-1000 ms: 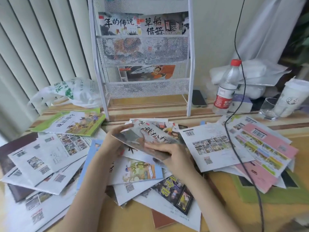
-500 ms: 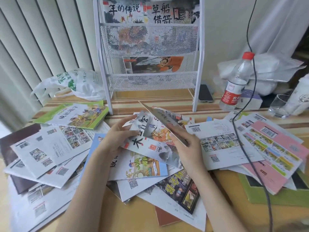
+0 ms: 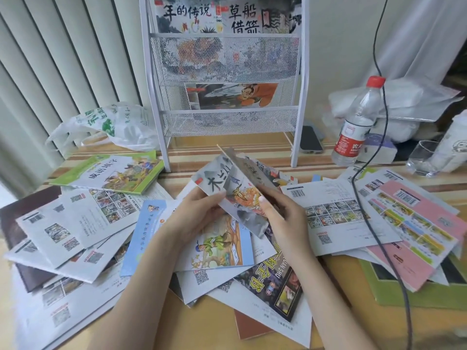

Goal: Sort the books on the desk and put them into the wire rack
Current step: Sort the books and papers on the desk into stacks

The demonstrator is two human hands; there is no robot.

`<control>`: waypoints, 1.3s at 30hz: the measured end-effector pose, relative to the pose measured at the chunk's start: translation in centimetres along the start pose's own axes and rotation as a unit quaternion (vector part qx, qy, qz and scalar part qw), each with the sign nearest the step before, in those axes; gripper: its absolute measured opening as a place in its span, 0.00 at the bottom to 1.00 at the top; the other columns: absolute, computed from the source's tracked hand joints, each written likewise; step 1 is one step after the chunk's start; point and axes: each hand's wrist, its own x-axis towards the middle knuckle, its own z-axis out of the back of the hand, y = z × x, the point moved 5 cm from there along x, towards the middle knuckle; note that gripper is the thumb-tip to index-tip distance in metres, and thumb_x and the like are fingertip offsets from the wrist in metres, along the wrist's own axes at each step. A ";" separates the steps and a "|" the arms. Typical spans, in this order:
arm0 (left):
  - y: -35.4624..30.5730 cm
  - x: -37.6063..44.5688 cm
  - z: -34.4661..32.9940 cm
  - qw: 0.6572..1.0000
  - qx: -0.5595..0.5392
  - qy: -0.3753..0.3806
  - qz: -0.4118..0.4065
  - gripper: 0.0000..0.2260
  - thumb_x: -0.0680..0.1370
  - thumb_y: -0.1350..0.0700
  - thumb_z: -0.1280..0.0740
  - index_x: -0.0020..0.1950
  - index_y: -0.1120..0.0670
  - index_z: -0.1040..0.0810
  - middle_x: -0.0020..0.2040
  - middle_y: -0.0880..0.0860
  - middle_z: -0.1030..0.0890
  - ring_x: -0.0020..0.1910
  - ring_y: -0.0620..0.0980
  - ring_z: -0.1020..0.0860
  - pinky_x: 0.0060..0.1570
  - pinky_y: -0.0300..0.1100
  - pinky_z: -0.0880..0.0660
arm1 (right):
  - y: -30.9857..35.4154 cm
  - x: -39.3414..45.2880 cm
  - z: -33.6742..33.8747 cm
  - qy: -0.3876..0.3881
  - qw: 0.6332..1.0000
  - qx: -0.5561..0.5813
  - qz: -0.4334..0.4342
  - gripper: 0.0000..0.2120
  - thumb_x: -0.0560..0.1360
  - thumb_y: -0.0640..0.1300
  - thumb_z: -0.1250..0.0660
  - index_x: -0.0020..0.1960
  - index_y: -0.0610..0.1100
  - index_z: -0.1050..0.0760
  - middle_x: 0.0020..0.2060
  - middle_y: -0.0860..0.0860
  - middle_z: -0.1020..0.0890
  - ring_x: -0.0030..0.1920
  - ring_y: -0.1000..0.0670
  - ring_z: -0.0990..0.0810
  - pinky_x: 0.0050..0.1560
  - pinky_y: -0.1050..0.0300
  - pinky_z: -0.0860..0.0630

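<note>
**Books: sorting status and hand position**

Books (image 3: 83, 223) lie scattered over most of the table (image 3: 379, 324), overlapping in loose heaps. Left to right:

1. Left edge: a heap of white-backed books, printed sides down. A green-bordered book (image 3: 113, 174) lies face up behind it, toward the far left corner.
2. Centre: a blue-covered book (image 3: 219, 246) and a dark-covered book (image 3: 275, 279) lie under the hands.
3. Right edge: white-backed and pink-backed books (image 3: 414, 231) lie in a fanned heap. A black cable (image 3: 364, 198) hangs across it.

The wire rack (image 3: 227, 72) stands at the far edge of the table, centre. Its upper pocket holds at least two books, titles showing above the mesh. Its lower pocket holds at least one book with an orange figure on the cover.

Progress, as a judgement: the task is at an early stage. A few books are racked; most remain on the table. The step in hand appears to be selection, not placement.

Hands:

- Left hand (image 3: 199, 213): fingers curled under a small fan of thin books (image 3: 227, 193), thumb pressed on the cover at the left side. The fan is raised above the central heap, below the rack.
- Right hand (image 3: 280, 215): thumb and fingers pinch the right side of the same fan, lifting one book on edge away from the others.

A plastic bag (image 3: 111, 125) lies left of the rack. A phone (image 3: 310, 141), a water bottle (image 3: 358, 122) and a glass (image 3: 423, 157) stand to its right.
</note>
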 end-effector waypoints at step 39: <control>-2.3 -0.6 6.4 0.970 0.128 -0.208 0.005 0.10 0.72 0.64 0.28 0.49 0.55 0.25 0.41 0.53 0.17 0.30 0.45 0.18 0.27 0.36 0.23 | -1.6 -0.3 -2.4 0.185 0.848 -0.497 -0.014 0.45 0.72 0.62 0.37 0.77 0.52 0.63 0.77 0.49 0.58 0.76 0.48 0.61 0.74 0.49 0.63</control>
